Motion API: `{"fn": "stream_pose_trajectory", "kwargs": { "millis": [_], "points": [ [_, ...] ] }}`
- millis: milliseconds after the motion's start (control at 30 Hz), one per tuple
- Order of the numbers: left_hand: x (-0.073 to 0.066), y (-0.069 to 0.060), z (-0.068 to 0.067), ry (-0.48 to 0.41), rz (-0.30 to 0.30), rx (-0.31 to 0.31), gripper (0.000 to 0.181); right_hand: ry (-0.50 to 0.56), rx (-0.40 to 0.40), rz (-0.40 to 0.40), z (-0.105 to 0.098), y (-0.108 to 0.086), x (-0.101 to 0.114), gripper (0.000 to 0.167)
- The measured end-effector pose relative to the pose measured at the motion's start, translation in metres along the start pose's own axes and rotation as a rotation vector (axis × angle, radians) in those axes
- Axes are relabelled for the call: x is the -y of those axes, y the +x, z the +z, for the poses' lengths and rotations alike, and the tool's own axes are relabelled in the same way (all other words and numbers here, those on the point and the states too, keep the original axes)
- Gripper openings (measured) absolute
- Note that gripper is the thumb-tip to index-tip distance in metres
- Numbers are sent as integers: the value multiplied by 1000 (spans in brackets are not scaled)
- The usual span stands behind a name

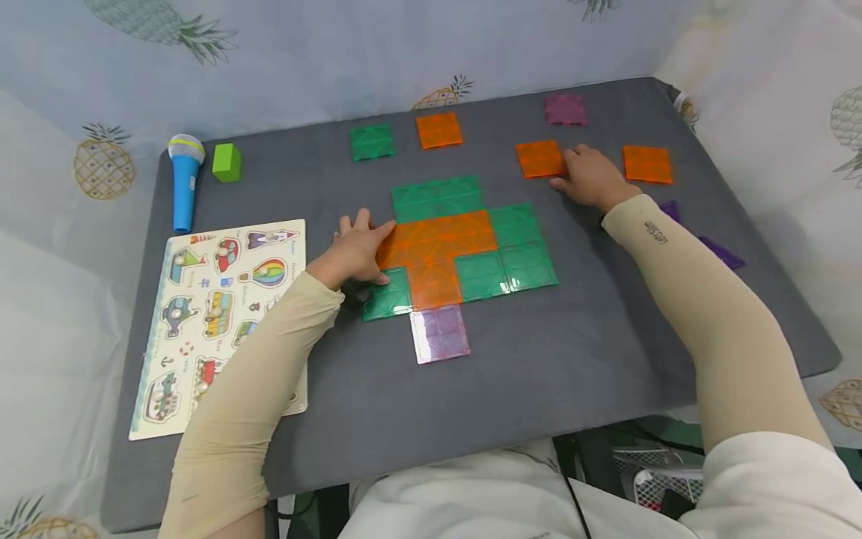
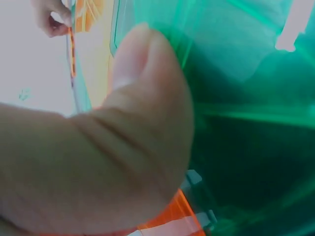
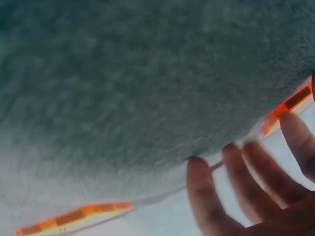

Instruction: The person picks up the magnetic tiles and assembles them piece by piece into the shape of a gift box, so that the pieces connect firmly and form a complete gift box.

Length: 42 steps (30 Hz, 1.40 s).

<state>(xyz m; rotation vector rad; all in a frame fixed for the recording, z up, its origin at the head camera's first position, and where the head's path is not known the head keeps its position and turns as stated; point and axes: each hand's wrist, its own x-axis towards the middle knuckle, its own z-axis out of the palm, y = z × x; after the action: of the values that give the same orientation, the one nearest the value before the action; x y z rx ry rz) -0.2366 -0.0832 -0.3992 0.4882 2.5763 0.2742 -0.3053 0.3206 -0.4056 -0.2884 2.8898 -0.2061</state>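
Magnetic-looking translucent tiles lie flat in a joined layout at the middle of the table: orange tiles (image 1: 434, 254), green tiles (image 1: 528, 266) and one pale purple tile (image 1: 440, 334) at the near end. My left hand (image 1: 357, 251) rests at the layout's left edge with its fingers spread; its thumb (image 2: 152, 113) is over a green tile (image 2: 256, 147) in the left wrist view. Farther back on the right, my right hand (image 1: 592, 177) has its fingertips at the right edge of a loose orange tile (image 1: 539, 159). The right wrist view shows its fingers (image 3: 202, 191) mostly straight.
Loose tiles lie around: green (image 1: 372, 142), orange (image 1: 439, 130), magenta (image 1: 566, 109), another orange (image 1: 647, 164), and purple pieces (image 1: 722, 252) beyond the right forearm. At left are a picture puzzle board (image 1: 222, 299), a toy microphone (image 1: 185, 183) and a green block (image 1: 227, 162).
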Motion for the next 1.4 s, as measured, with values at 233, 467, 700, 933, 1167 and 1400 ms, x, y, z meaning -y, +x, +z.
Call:
{"fn": "stream_pose_trajectory", "kwargs": {
  "millis": [233,467,700,933,1167,1400],
  "points": [
    [3,0,-2,12,-45,11,98,134,119,7,-1,19,7,78],
    [2,-5,3,-5,-43,-19,95,187,140,39,-5,28,4,80],
    [9,-8,7,-42,-18,-50,96,197,115,1,-6,31,1,69],
    [12,-12,11,-45,12,-62,94,84,38,-61,-11,16,8,85],
    [12,-14,12,-40,36,-62,93,95,-195,-475,3,-64,66,77],
    [13,-12,12,-55,40,-63,93,-77,-243,-826,46,-147,125,67]
  ]
}}
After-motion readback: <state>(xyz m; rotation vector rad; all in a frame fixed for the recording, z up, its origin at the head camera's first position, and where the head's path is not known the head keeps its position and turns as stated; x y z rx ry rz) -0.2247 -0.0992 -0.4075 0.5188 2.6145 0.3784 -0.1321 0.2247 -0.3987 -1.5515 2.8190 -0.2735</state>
